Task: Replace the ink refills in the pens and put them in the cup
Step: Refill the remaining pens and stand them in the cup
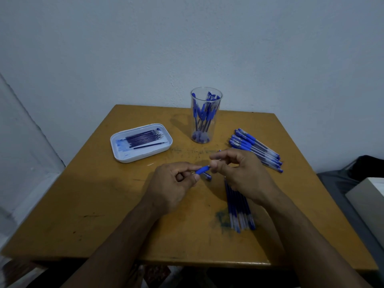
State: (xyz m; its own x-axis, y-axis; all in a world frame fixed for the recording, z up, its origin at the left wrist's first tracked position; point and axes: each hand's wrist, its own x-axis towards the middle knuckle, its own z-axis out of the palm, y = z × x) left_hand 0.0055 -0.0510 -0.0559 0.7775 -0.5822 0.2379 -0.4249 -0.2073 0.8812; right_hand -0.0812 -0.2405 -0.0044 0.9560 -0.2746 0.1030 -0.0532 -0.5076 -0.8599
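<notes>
The pen (202, 169) sits between both hands above the middle of the desk (104, 204), only its blue rubber grip section showing. The left hand (170, 183) pinches the near end of that blue section with thumb and forefinger curled round it. The right hand (239, 173) meets the other end with its fingers curled in; it seems to hold the rest of the pen, most of which is hidden behind the fingers, though a small blue tip pokes out just past them. Right below the pen a small dark piece (207, 176) lies on the desk; what it is cannot be told.

The clear cup (205, 115) stands upright near the far edge of the desk, with several blue pens in it. Toward the right edge lies a row of capped pens (256, 149), side by side. A bundle of refills (239, 206) lies under the right wrist, running toward the near edge. Toward the left edge sits a white tray (124, 157) with dark refills (145, 138) lying in it.
</notes>
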